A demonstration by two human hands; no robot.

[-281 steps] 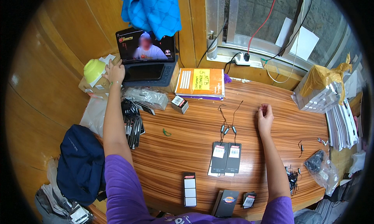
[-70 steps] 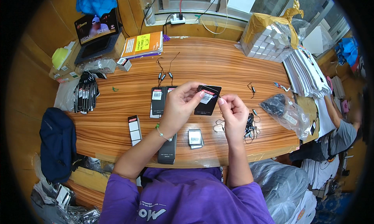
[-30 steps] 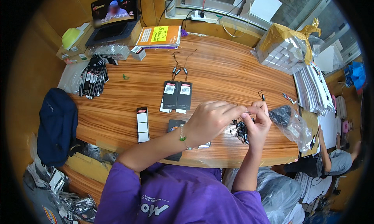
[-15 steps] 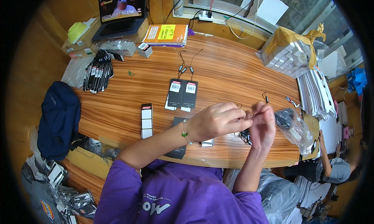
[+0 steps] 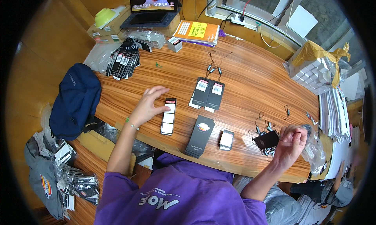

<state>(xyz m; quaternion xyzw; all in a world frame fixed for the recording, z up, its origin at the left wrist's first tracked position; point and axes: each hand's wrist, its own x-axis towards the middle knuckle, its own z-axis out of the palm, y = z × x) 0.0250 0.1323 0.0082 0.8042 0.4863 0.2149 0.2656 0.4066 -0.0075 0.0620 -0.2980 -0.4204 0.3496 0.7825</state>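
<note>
My left hand [image 5: 147, 107] is open, thumb and fingers apart, at the left edge of a stack of narrow black-and-white label tags [image 5: 168, 117]; I cannot tell if the thumb touches it. My right hand [image 5: 290, 144] is closed in a pinch at the right, and what it holds, if anything, is too small to make out. Beside it lie a black rectangular piece [image 5: 267, 139] and several black hang-tag strings [image 5: 269, 127]. Between the hands sit a stack of dark hang tags [image 5: 200, 137] and a small stack of white labels [image 5: 226, 140]. Two strung tags [image 5: 209, 94] lie farther back.
A bundle of tags [image 5: 122, 62], a small box [image 5: 174, 44], notebooks [image 5: 196, 32] and a laptop [image 5: 152, 17] stand at the back. Wrapped white boxes [image 5: 311, 70], stacked paper [image 5: 334, 113] and a plastic bag [image 5: 314, 152] line the right side. A navy bag [image 5: 76, 101] is at left.
My hands were together over the strings; now they are apart. The left has moved left to the label tags and opened; the right stays by the strings. The view has shifted.
</note>
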